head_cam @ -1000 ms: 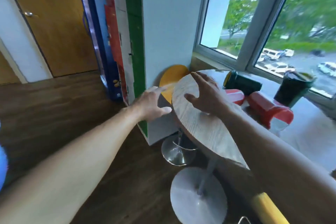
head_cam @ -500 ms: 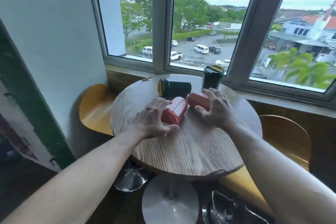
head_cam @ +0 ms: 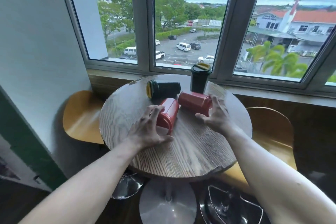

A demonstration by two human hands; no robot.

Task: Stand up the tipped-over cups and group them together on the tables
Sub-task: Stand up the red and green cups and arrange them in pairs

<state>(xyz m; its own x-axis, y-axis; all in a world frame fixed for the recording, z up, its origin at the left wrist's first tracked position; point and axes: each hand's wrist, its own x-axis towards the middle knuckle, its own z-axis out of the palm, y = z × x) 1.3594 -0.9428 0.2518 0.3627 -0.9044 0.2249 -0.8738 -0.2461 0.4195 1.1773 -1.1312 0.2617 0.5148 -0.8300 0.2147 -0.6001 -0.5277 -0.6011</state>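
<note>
Both hands have closed in on the two red cups since half a second ago, when they merely hovered near them. At the largest scale sits the round wooden table (head_cam: 181, 151), its grain coarse and ridged, with curved yellow-wood stools (head_cam: 80, 114) on either side. On it are four lidded travel cups: one dark green cup (head_cam: 199, 80) upright by the window, a second dark green cup (head_cam: 163, 89) lying on its side, and two glossy red cups lying tipped just in front. The left hand (head_cam: 147, 131) curls over the nearer red cup (head_cam: 168, 112), fingers spread and touching it but not yet clenched. The right hand (head_cam: 216, 114) cups the lid end of the other red cup (head_cam: 194, 102), likewise loose. The step in hand seems to be gripping both red cups; next, each needs tightening and pivoting onto its base near the upright one.
</note>
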